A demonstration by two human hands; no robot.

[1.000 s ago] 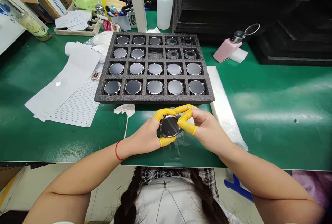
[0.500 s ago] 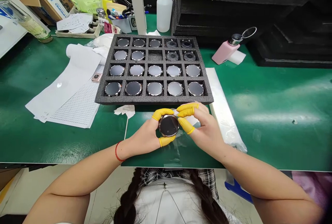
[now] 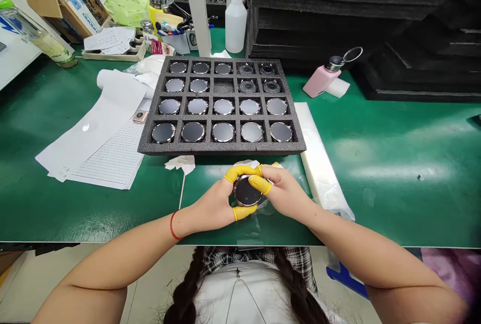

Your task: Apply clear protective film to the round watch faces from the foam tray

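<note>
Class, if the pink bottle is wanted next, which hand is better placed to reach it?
Probably the right hand: the pink bottle is nearer it, and the left hand clasps the watch by its rim.

Bright, even overhead-type light; soft glare streaks on green tabletop (image 3: 398, 174), mostly R side, plus near L. Far R foam stacks (image 3: 323, 28) v. dark. Wide-angle stretch at edges; centre fairly sharp.
</note>
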